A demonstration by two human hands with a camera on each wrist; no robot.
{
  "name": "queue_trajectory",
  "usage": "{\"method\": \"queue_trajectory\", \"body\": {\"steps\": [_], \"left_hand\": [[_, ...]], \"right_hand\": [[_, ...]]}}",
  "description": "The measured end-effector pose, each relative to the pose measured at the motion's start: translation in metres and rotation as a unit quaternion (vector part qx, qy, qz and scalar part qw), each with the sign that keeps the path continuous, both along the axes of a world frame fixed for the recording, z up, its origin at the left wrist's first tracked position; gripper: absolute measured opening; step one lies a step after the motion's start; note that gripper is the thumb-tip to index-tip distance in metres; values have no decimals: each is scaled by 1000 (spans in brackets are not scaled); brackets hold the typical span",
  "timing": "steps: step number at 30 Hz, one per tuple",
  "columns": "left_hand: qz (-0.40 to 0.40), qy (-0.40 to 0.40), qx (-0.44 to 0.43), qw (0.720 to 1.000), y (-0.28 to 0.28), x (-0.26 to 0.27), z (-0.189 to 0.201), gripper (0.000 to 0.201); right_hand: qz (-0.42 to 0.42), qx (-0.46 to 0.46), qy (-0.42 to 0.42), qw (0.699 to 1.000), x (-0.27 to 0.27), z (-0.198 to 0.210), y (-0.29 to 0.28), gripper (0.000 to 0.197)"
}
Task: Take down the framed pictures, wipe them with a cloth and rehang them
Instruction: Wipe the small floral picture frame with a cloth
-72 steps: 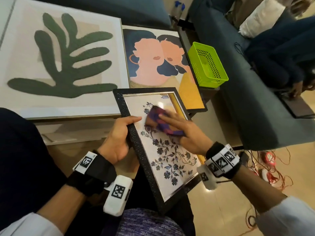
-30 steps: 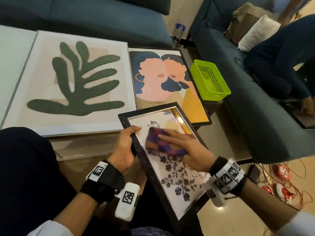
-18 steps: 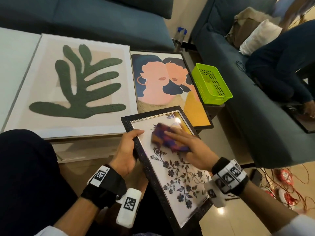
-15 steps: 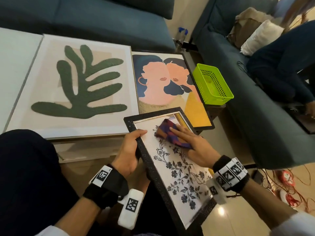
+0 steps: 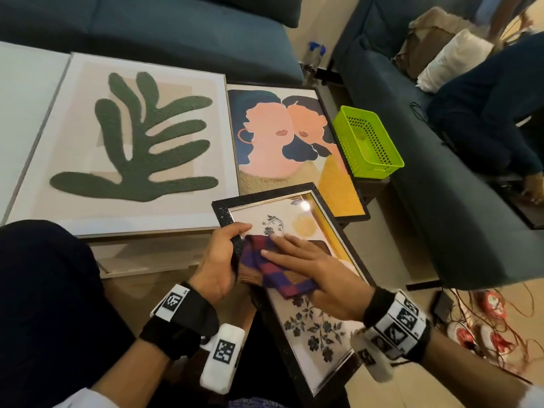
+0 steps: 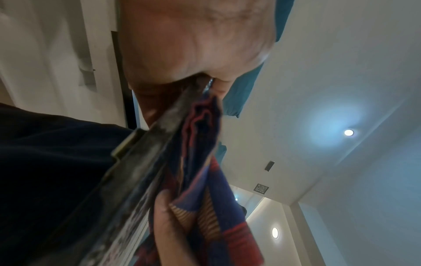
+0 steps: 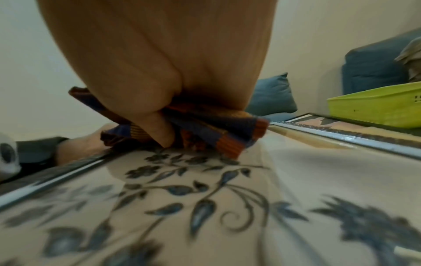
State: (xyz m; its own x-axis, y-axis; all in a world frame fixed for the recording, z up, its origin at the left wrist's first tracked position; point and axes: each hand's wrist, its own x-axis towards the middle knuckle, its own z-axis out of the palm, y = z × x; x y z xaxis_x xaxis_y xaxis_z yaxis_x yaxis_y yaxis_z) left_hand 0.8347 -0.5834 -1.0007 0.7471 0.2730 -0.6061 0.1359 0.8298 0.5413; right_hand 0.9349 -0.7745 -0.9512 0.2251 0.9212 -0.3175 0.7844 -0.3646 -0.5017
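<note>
Floral framed picture (image 5: 309,328) propped tilted on the lap, left hand (image 5: 219,260) clamped round its left edge for steadiness. Right hand (image 5: 318,275) spread flat, pressing checked cloth (image 5: 265,269) onto the glass mid-wipe. Two more pictures (image 5: 294,142) waiting flat on the worktop (image 5: 23,83) beyond.

Left hand (image 5: 217,266) curled (thumb forward), right hand (image 5: 321,275) flat, fingers straight.

The cloth (image 5: 266,267) hides the middle of the floral picture (image 5: 312,325); its near corner is cut off.
</note>
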Motion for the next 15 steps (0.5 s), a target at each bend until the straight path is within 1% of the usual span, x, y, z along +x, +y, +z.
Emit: {"method": "queue_trajectory", "body": {"steps": [1, 4, 5, 7, 9, 11, 15], "left_hand": [[2, 1, 1, 1000, 0, 0, -1, 30], [5, -5, 22, 1000, 0, 0, -2, 27], [5, -11, 23, 1000, -1, 0, -1, 24], [4, -10, 27, 1000, -2, 1, 0, 21], [9, -9, 30, 999, 0, 1, -1, 20], [17, -12, 23, 1000, 2, 2, 0, 20], [13, -21, 37, 999, 7, 4, 6, 39]], "right_hand": [[-17, 7, -3, 1000, 8, -2, -1, 99], [-169, -9, -18, 985, 47, -6, -2, 90], [-196, -18, -25, 980, 53, -5, -2, 87], [-183, -26, -31, 982, 50, -5, 1, 89], [-149, -23, -12, 989, 36, -7, 4, 99], [-146, -15, -4, 989, 30, -9, 2, 105], [-147, -3, -3, 989, 31, -12, -1, 105]]}}
